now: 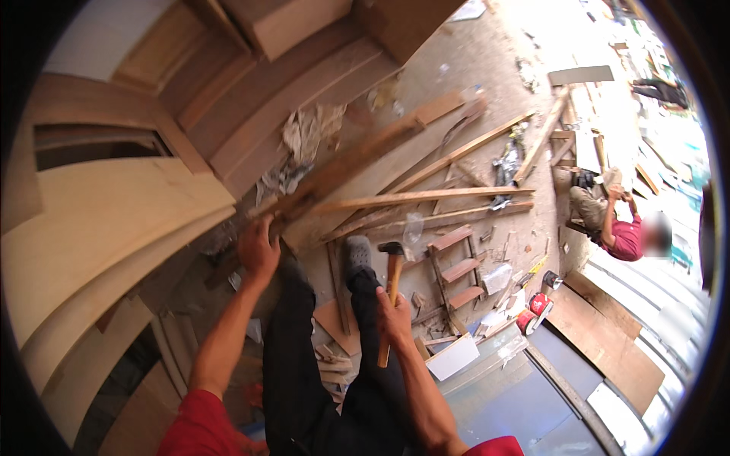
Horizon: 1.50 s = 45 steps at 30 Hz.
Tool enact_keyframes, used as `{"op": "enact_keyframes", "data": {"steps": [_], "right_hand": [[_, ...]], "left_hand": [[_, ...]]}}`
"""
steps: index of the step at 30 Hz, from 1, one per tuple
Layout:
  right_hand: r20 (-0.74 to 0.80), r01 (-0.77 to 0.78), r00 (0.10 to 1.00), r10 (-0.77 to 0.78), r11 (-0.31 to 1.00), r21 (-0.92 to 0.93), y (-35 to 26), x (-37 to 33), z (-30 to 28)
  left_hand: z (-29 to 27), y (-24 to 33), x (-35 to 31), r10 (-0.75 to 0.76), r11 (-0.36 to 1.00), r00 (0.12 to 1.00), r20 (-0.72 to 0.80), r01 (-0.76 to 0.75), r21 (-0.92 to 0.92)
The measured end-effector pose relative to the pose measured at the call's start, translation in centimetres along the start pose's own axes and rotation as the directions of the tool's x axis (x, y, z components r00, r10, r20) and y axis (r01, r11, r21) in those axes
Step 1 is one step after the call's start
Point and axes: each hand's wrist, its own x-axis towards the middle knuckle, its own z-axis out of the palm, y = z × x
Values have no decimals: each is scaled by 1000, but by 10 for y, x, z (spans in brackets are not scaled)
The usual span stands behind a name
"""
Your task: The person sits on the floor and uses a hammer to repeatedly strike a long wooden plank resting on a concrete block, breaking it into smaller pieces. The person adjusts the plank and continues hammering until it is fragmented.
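My right hand (pixel 394 319) is wrapped round the wooden handle of a hammer (pixel 394 275), its dark head pointing up in front of my leg. My left hand (pixel 259 248) is closed at the near end of a long brown wooden plank (pixel 350 159), which slants up and away to the right. The plank's grip point is partly hidden by my fingers. Beneath the hands are my legs in black trousers and a grey clog (pixel 357 254). Beyond the hammer, more loose wooden strips (pixel 426 199) lie across the floor.
Wooden cabinets (pixel 304 114) and curved pale panels (pixel 114 228) stand at the left. A small stepped wooden frame (pixel 456 267), red round cans (pixel 541 304) and offcuts litter the floor at right. Another person in a red shirt (pixel 625 240) sits farther right.
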Motion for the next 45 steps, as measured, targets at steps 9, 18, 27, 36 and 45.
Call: {"op": "enact_keyframes", "data": {"steps": [9, 18, 27, 36, 45], "right_hand": [[-315, 712, 695, -646, 558, 427, -205, -180, -87], [-535, 765, 534, -655, 106, 635, -243, -295, -151], [-773, 877, 471, -426, 134, 461, -149, -340, -102], [-833, 859, 500, -236, 255, 444, -71, -361, -54], [-853, 832, 501, -148, 354, 427, -19, -383, -70]], "left_hand": [[-262, 227, -56, 257, 949, 954, -152, -279, -149], [-326, 304, -124, 521, 759, 836, -175, -547, -353], [-330, 266, -171, 712, 589, 677, -189, -721, -365], [-349, 258, -209, 811, 566, 582, 65, -752, -339], [-330, 265, -218, 890, 451, 280, 359, -655, -606]]}}
